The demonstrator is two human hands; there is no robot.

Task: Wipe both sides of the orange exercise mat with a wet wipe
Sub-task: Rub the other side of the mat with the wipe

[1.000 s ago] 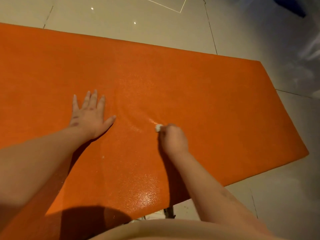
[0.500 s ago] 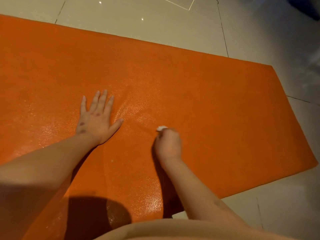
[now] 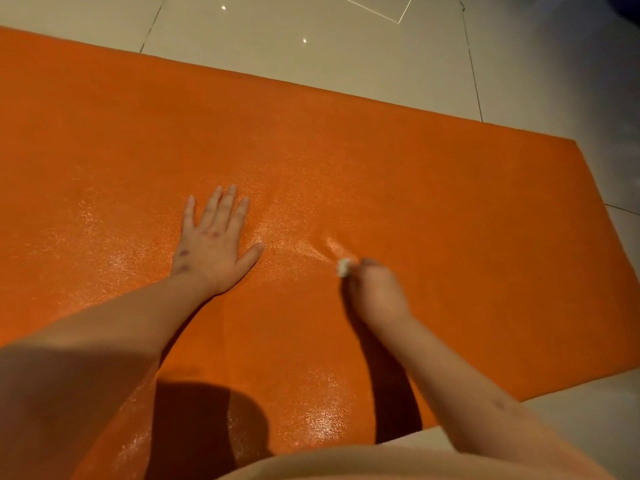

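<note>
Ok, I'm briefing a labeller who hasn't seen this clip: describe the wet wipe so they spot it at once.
Start from the big orange mat on the tiled floor. Near its middle the right hand is curled on the mat, and the wet wipe pokes out at its fingertips. It is a small crumpled white wad; the flat left hand nearby holds nothing.

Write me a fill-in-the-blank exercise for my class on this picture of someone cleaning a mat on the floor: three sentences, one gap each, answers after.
1. The mat spread on the tiled floor is coloured ______.
2. The left hand rests flat on the mat, palm ______.
3. The right hand grips a wet wipe whose colour is ______.

Missing words: orange; down; white.
</note>
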